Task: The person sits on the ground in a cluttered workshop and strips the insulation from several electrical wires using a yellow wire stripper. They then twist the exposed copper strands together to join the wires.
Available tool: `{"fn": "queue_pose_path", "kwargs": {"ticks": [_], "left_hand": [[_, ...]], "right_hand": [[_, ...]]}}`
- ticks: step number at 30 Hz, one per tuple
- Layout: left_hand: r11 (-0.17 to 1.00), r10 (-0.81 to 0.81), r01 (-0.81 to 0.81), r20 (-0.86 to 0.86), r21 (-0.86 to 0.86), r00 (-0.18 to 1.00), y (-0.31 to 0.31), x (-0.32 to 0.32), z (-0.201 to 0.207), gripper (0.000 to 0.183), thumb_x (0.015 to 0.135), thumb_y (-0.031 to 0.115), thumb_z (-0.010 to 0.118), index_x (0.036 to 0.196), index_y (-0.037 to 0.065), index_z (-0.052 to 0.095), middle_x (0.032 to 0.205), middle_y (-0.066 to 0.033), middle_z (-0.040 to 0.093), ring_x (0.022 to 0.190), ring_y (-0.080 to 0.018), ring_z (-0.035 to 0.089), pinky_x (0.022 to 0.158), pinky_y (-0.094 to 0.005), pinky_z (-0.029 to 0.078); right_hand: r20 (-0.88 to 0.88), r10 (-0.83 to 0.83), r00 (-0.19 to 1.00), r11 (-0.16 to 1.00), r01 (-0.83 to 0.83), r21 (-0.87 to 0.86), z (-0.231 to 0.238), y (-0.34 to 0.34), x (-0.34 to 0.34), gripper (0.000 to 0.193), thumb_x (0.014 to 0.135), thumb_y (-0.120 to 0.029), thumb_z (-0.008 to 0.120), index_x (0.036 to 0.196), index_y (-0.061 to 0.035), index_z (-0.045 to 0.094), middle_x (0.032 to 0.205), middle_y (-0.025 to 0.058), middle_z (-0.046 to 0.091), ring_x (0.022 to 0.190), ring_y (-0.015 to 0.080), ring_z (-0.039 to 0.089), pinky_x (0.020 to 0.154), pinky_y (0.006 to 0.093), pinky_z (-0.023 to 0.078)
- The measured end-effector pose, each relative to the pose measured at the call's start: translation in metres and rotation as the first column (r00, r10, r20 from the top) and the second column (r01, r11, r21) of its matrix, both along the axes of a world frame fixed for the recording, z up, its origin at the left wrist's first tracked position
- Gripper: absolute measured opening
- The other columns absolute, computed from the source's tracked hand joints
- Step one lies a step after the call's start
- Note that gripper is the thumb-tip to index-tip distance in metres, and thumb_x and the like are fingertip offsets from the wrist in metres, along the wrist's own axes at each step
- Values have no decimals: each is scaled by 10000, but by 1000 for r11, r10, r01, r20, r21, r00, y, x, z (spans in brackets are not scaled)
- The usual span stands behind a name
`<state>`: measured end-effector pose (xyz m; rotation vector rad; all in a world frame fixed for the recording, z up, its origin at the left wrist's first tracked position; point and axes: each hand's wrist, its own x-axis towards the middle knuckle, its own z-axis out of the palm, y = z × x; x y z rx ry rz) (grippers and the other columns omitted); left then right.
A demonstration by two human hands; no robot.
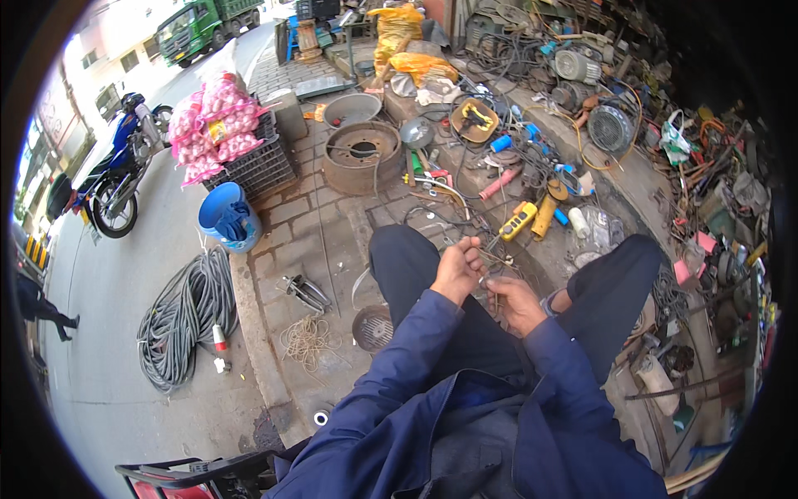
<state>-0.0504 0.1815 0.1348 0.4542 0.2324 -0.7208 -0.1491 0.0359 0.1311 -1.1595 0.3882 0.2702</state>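
Observation:
My left hand [460, 272] is closed in a pinch above my lap, between my knees. Just to its right, my right hand [517, 305] is also pinched, its fingertips close to the left hand's. A thin tan strand [502, 264] runs between and beyond the fingers; whether it is wire or string is hard to make out. Beyond the hands lie a yellow push-button control box [518, 221] and a yellow power tool [547, 214]. A loose tangle of tan twine [309, 341] rests on the paving to the left, beside a metal puller [306, 293].
A rusty wheel drum [362, 156] and a grey basin [352, 108] stand ahead. Left are a blue bucket [229, 216], a coiled grey cable [184, 312] and a black crate [258, 166] under pink net bags. Motors [610, 129] and scrap crowd the right. A motorcycle [120, 175] stands on the road.

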Motion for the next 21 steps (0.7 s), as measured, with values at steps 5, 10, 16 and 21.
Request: {"fn": "queue_pose_path", "kwargs": {"ticks": [5, 10, 16, 21], "left_hand": [[998, 36, -37, -7, -50, 999, 1, -1, 13, 179, 908, 149, 462, 746, 113, 528, 481, 47, 274, 444, -120, 236, 500, -297, 273], [998, 48, -48, 11, -45, 999, 3, 1, 13, 223, 892, 182, 444, 686, 133, 510, 464, 43, 288, 424, -121, 254, 471, -294, 274], [997, 24, -22, 35, -68, 999, 2, 0, 13, 237, 883, 179, 460, 652, 135, 493, 457, 37, 289, 430, -124, 244, 492, -294, 282], [998, 6, -2, 71, -67, 997, -2, -6, 14, 263, 900, 183, 457, 641, 141, 475, 452, 36, 288, 432, -123, 250, 499, -293, 287]], "right_hand": [[-7, -3, 1000, 996, 4, 90, -13, -13, 2, 202, 920, -191, 694, 1032, -23, 702, 881, 41, 661, 780, 158, 611, 726, 312, 505], [-88, 44, 995, 986, -29, 165, -12, -16, 3, 224, 959, -225, 636, 1086, -49, 689, 1025, 24, 668, 924, 160, 592, 885, 350, 467], [-54, 79, 995, 996, -81, -43, -13, -19, 3, 225, 960, -231, 640, 1083, -51, 694, 994, 11, 685, 857, 106, 582, 767, 276, 462], [1, 127, 992, 965, -123, -230, -16, -21, 6, 225, 952, -219, 653, 1058, -32, 720, 799, -15, 649, 645, 63, 539, 556, 230, 415]]}}
